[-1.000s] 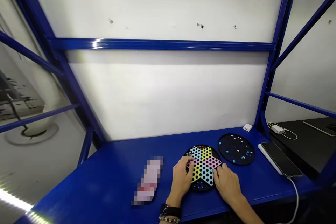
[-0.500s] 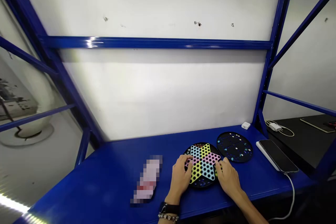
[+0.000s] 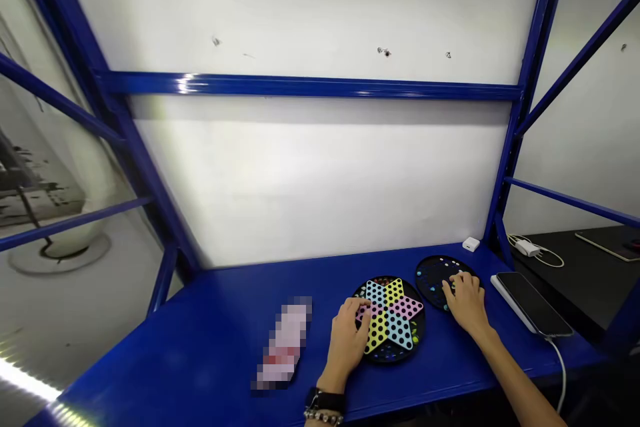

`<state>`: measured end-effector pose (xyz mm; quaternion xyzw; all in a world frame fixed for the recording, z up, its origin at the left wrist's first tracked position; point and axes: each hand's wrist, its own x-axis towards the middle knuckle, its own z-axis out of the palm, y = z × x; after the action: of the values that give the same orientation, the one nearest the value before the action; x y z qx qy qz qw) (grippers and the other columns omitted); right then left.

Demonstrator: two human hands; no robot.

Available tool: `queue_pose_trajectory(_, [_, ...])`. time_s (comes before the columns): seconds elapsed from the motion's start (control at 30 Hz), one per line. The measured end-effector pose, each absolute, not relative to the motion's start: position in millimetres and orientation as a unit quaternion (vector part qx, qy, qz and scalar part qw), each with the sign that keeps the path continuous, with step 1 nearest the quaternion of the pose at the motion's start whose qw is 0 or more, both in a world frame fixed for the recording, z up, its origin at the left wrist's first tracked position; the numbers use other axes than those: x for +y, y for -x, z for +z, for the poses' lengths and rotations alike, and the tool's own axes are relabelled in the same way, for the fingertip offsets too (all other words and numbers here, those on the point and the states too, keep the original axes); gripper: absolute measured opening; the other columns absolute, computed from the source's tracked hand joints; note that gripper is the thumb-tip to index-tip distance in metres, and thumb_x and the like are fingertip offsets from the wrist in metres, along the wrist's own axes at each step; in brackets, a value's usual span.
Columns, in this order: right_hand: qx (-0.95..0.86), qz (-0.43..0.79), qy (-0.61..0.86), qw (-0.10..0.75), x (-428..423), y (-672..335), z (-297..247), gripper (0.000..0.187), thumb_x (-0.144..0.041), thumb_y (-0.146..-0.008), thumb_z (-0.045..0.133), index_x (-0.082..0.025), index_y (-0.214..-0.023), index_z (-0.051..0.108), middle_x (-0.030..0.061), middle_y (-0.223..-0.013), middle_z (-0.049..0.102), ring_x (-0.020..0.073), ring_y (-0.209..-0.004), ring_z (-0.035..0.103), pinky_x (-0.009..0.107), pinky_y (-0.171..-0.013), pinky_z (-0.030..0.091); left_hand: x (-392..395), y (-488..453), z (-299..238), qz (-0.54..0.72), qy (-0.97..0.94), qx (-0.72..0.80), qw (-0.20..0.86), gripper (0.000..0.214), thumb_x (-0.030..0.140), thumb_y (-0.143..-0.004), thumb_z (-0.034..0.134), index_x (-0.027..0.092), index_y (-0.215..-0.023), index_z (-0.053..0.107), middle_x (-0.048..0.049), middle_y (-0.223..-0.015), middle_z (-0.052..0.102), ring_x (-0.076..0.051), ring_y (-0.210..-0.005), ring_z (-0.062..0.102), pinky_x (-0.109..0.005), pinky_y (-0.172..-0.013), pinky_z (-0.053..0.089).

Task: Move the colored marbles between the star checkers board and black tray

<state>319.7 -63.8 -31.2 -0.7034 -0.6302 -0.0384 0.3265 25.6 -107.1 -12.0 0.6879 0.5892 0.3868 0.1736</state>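
Observation:
A round black Chinese checkers board (image 3: 395,307) with a yellow, pink and blue star lies on the blue table. Small coloured pieces sit in the rim pockets around the star. My left hand (image 3: 349,333) rests over the board's left side, thumb and forefinger apart, covering part of the pink point. Behind and to the right is a round black lid-like tray (image 3: 430,273) with scattered small white and blue pieces. Above its right part is my right hand (image 3: 465,297), fingers and thumb spread, reaching down among the pieces. Whatever lies under those fingertips is partly hidden.
A phone (image 3: 535,303) lies on a white block with a cable at the right edge. A small white case (image 3: 471,244) stands at the back right. To the left lies a blurred pink item (image 3: 285,343). Blue frame posts (image 3: 505,167) rise around the table.
My right hand has left the right rim of the board and moved right and back over the black tray. My left hand keeps its place on the board. The view has shifted slightly.

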Motion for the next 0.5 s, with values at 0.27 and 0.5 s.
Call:
queue_pose_trajectory(0.27, [-0.764, 0.008, 0.578, 0.287, -131.7, -243.3, -39.7, 0.022, -0.038, -0.096, 0.047, -0.023, -0.096, 0.063, 0.0096, -0.112, 0.059, 0.0259, -0.101, 0.053, 0.039, -0.085, 0.041, -106.8, -25.3, -14.0, 0.383, -0.696, 0.585, 0.163, 0.028, 0.034, -0.094, 0.041, 0.025, -0.104, 0.065, -0.0066, -0.111, 0.066, -0.024, -0.107, 0.062, -0.042, -0.094, 0.049])
queue_pose_trajectory(0.5, [-0.752, -0.016, 0.598, 0.277, -127.1, -238.6, -35.1, 0.016, -0.029, -0.094, 0.051, -0.021, -0.087, 0.063, 0.0082, -0.098, 0.06, 0.0242, -0.091, 0.055, 0.036, -0.078, 0.041, -104.4, -24.9, -15.2, 0.387, -0.7, 0.584, 0.136, 0.024, 0.032, -0.091, 0.045, 0.026, -0.101, 0.066, -0.0037, -0.107, 0.068, -0.022, -0.103, 0.064, -0.038, -0.09, 0.051])
